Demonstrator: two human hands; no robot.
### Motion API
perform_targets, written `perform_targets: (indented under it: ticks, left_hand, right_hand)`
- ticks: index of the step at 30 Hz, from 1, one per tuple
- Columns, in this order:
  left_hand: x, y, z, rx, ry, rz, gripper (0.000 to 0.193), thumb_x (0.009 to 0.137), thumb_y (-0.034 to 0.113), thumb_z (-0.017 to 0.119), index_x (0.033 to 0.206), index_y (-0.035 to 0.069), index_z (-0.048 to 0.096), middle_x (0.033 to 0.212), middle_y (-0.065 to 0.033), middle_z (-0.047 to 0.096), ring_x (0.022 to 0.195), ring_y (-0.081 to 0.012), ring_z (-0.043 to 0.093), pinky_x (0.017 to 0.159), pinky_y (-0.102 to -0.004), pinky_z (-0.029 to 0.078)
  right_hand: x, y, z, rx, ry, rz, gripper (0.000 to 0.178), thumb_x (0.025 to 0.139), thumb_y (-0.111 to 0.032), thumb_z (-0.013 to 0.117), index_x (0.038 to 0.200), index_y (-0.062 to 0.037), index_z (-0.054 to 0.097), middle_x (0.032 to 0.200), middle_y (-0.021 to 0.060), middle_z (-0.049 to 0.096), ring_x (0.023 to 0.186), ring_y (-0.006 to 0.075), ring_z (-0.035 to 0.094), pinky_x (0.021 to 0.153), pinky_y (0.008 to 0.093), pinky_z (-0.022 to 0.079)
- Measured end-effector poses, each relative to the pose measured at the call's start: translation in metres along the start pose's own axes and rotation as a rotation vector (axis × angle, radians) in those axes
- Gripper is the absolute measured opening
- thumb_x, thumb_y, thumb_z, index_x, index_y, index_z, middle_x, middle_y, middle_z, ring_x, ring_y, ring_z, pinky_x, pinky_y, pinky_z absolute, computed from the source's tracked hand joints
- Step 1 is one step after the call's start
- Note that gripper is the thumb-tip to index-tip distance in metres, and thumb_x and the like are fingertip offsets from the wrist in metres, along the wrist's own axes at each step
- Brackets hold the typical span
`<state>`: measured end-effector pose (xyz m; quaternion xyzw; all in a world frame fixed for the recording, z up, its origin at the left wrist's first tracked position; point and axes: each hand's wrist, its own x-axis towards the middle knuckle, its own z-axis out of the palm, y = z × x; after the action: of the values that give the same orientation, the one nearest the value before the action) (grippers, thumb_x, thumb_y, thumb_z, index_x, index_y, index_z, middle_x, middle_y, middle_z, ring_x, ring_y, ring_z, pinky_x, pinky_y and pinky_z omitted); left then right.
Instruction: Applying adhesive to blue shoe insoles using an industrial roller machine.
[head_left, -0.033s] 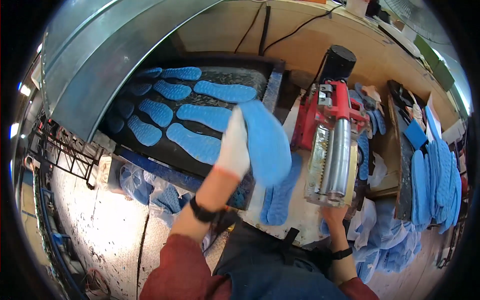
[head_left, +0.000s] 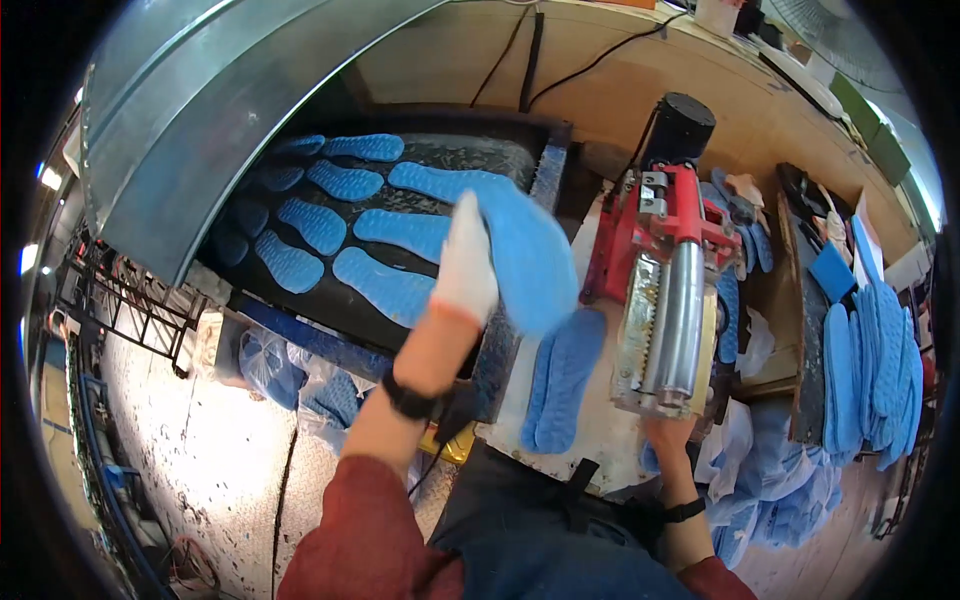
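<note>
My left hand (head_left: pixel 466 268), in a white glove, is closed on the edge of a blue insole (head_left: pixel 528 262) blurred by motion. Both are over the right side of a dark conveyor bed (head_left: pixel 425 150), where more blue insoles (head_left: pixel 400 232) lie in rows. Two overlapping insoles (head_left: pixel 568 385) rest on the pale worktop just right of my left hand. My right hand (head_left: pixel 668 432) reaches under the near end of a red machine with metal rollers (head_left: pixel 678 320). Its fingers are hidden there, so what it touches does not show.
A metal hood (head_left: pixel 230 110) slopes over the left of the conveyor. At the right, a stack of blue insoles (head_left: pixel 880 360) stands beside a dark board (head_left: pixel 806 340). Plastic bags of blue pieces (head_left: pixel 785 480) sit below at right, others (head_left: pixel 270 370) below the conveyor's near edge.
The insole in my left hand has swung slightly upward and left, its lower end rising and showing more of the worktop insoles. My right hand stays in place.
</note>
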<state>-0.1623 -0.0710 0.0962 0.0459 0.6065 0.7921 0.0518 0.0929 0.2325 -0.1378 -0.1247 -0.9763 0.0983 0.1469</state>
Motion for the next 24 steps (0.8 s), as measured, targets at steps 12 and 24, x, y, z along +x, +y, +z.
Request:
perform_targets:
  ticks: [12, 24]
  left_hand:
    - [0.236, -0.034, -0.039, 0.158, 0.189, -0.117, 0.077, 0.078, 0.035, 0.059, 0.142, 0.004, 0.028, 0.144, -0.016, 0.04, 0.132, -0.0297, 0.039, 0.112, -0.0447, 0.028]
    - [-0.054, 0.01, 0.019, -0.134, -0.168, 0.115, 0.021, 0.095, 0.024, 0.053, 0.094, 0.004, 0.059, 0.076, -0.0057, 0.061, 0.068, -0.0165, 0.061, 0.057, -0.0281, 0.049]
  right_hand:
    - [-0.011, 0.008, 0.014, 0.315, 0.19, 0.058, 0.055, 0.078, -0.026, 0.068, 0.124, -0.0014, 0.051, 0.119, 0.0156, 0.055, 0.117, 0.0333, 0.046, 0.098, 0.0481, 0.035]
    - [0.011, -0.023, -0.045, 0.164, 0.302, 0.116, 0.05, 0.084, -0.012, 0.06, 0.13, 0.0002, 0.045, 0.129, 0.027, 0.045, 0.115, 0.0437, 0.044, 0.098, 0.0488, 0.037]
